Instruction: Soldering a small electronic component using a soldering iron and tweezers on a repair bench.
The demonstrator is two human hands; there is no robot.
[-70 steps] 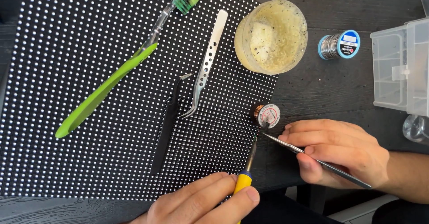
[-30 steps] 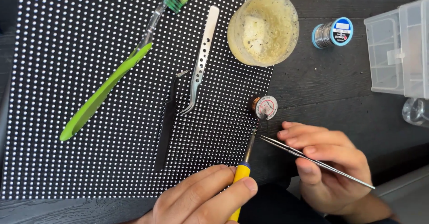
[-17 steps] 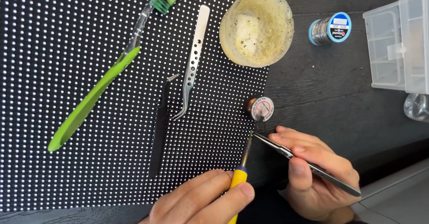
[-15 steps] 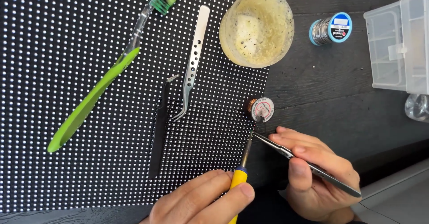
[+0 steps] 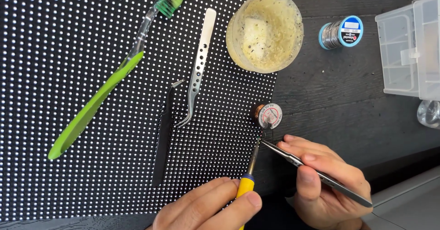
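Since a moment ago nothing much shifts; both tool tips stay by the small solder spool [image 5: 269,116]. My left hand [image 5: 208,208] has fingers wrapped on the yellow-handled iron [image 5: 250,170], right hand [image 5: 327,184] pinching steel tweezers [image 5: 316,172], tips meeting just below that spool, at the dotted panel [image 5: 91,74] edge.

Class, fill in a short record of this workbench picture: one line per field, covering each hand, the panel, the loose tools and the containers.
left hand: grips a yellow-handled soldering iron, tip at the panel's right edge
right hand: pinches grey tweezers, points beside the iron's tip
panel: black board with a grid of white dots
loose on panel: green toothbrush, silver tweezers, black tweezers
containers: round tub of yellowish paste; clear plastic organiser box
spools: small copper-coloured spool by the tips; blue-ended solder wire spool
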